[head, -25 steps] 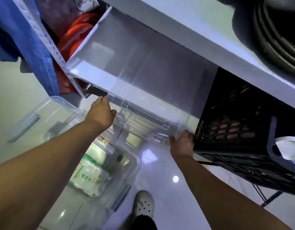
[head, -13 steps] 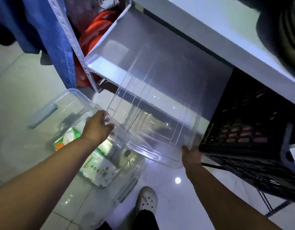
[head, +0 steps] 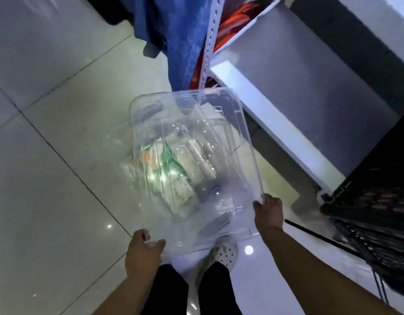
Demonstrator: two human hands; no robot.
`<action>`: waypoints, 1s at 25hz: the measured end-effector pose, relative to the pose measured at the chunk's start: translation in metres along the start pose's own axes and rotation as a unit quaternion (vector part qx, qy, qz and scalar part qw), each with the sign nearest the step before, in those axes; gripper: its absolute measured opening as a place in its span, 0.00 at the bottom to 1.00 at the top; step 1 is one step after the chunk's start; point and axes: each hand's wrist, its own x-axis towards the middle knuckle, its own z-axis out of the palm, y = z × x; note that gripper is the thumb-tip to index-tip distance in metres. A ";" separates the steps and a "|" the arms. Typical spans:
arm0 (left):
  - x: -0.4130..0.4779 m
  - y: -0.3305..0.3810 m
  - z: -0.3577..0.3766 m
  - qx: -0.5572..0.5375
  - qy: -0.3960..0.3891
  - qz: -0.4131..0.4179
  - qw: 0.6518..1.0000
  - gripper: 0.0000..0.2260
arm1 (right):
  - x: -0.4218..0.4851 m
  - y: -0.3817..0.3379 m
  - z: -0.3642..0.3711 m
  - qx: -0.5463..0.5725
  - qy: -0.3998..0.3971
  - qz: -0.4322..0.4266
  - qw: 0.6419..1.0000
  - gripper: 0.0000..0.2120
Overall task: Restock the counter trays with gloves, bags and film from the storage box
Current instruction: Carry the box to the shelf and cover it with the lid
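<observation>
Both hands were on a clear plastic lid (head: pixel 192 123), held flat over the storage box (head: pixel 148 185) on the floor. Left hand (head: pixel 143 253) gripped the near left corner, fingers curled over the edge, thumb on top. Right hand (head: pixel 270 214) pinched the near right corner, fingers closed around the rim. The lid sat roughly level, far edge close to the white shelf post (head: pixel 209 42).

The box was clear, seen through the lid. Inside lay white packs with green and orange print (head: pixel 164 160); whether they were gloves, bags or film, couldn't tell, too blurred. A grey latch (head: pixel 215 221) showed at the near end, another at the far end.

Floor was pale glossy tile (head: pixel 48 155). A white clog (head: pixel 226 253) and dark trousers (head: pixel 169 289) were directly below the lid's near edge. Blue cloth (head: pixel 185 42) hung beside the post. White shelf board (head: pixel 276 114) ran to the right, black crate (head: pixel 373 189) at the far right.
</observation>
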 end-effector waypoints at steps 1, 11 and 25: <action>0.002 -0.008 0.002 -0.015 0.005 -0.016 1.000 0.16 | 0.001 -0.006 0.007 0.002 0.006 -0.019 1.000 0.15; 0.036 -0.031 0.026 -0.005 -0.094 -0.076 0.993 0.13 | 0.047 -0.040 0.047 -0.112 0.005 -0.077 0.991 0.20; 0.032 -0.016 0.051 -0.089 -0.152 -0.188 0.966 0.17 | 0.055 -0.007 0.052 0.208 -0.041 0.211 0.954 0.25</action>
